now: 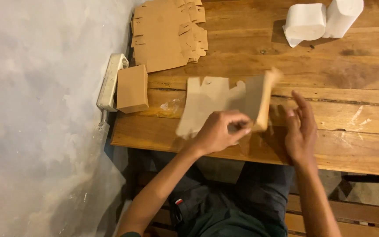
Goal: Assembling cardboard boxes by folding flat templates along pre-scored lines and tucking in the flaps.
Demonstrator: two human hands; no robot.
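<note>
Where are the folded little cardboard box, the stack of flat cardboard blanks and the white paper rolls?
folded cardboard box (132,89), head view, middle of its top face.
stack of flat cardboard blanks (165,35), head view, centre of the top sheet.
white paper rolls (305,22), head view, side of the left roll.

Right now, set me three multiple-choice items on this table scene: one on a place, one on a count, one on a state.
1. Where does the stack of flat cardboard blanks lie?
A. far left of the wooden table
B. on the person's lap
C. under the white rolls

2. How many white paper rolls are there?
A. one
B. two
C. four

3. What is the left hand doing?
A. resting flat on the table
B. gripping the part-folded cardboard piece
C. holding a roll

Answers: 1 A, the stack sits near the wall edge; 2 B, two rolls stand side by side; 3 B, its fingers pinch the piece while the right hand is open beside it.
</note>
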